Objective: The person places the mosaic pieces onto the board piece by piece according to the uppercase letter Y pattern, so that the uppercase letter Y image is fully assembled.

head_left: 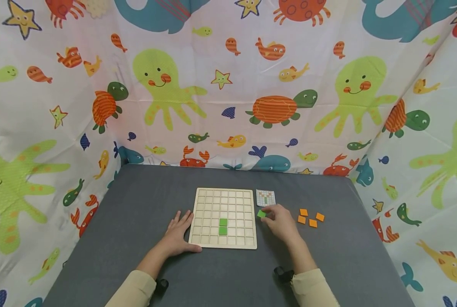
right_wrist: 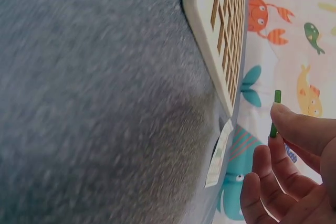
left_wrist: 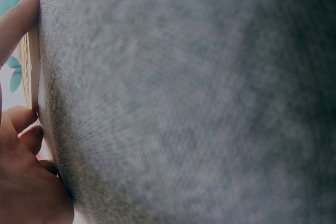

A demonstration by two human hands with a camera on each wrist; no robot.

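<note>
A wooden grid board (head_left: 228, 246) lies on the table, with two green square tiles (head_left: 223, 226) in adjoining cells of one column. My left hand (head_left: 177, 238) rests at its left side, fingers spread along the edge and thumb at the front left corner. In the left wrist view, the thumb and a finger (left_wrist: 21, 116) touch the board's edge. Right of the board, my right hand (head_left: 281, 222) pinches another green tile (head_left: 261, 213) just above the table. The right wrist view shows this tile (right_wrist: 277, 97) edge-on between thumb and fingertip.
A small pattern card (head_left: 265, 198) with a coloured grid lies beyond my right hand, beside the board's far right corner. Several orange square tiles (head_left: 313, 223) lie loose to the right of that hand. A curtain (head_left: 228, 128) printed with sea animals stands behind the grey table (head_left: 221, 277).
</note>
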